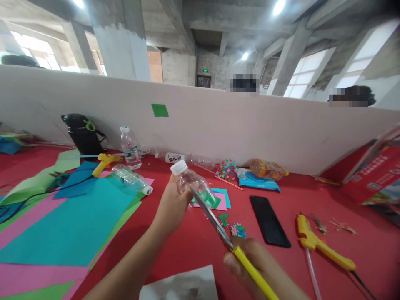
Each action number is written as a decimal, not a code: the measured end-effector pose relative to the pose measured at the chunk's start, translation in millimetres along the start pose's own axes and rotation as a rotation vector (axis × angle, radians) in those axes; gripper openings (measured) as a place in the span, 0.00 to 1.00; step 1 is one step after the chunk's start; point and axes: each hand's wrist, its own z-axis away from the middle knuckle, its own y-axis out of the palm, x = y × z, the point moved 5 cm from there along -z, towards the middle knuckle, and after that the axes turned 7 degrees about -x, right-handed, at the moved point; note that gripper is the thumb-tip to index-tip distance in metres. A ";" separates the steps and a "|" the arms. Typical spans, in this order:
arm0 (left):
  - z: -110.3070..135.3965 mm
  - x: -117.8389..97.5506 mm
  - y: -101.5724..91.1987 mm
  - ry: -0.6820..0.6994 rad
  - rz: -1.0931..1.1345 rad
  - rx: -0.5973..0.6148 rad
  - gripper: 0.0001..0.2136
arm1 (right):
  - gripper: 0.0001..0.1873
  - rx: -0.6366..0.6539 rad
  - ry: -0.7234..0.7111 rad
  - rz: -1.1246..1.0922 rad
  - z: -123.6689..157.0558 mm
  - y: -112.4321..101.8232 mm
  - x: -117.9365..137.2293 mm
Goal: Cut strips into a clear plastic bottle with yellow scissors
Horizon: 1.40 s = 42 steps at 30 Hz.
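On my feed, I have the left hand [171,206] clasped around the clear bottle [194,182] above the red worktop [193,243]; my right hand [259,253] grips the yellow-handled scissors [213,218], blades reaching the bottle's side.

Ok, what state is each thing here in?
Held bottle: capped, tilted, in left hand
Yellow-handled tool: in right hand
Upright bottle: capped
Bottle on paper: lying, capped
White-labelled bottle: lying
Orange bottle: lying
Black flask: standing, lid on
Phone: lying flat, unlit
Left glue gun: set down
Right glue gun: set down
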 end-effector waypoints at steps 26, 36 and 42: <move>3.9 2.4 5.8 0.134 -0.110 0.095 0.06 | 0.32 -0.044 0.013 0.027 0.8 -2.8 -2.8; 3.5 5.5 6.2 0.173 -0.218 0.125 0.07 | 0.30 -0.050 0.004 0.000 1.8 -6.9 -3.8; 3.6 2.6 4.9 0.216 -0.297 0.111 0.09 | 0.28 -0.062 -0.005 0.042 -2.9 1.7 -18.6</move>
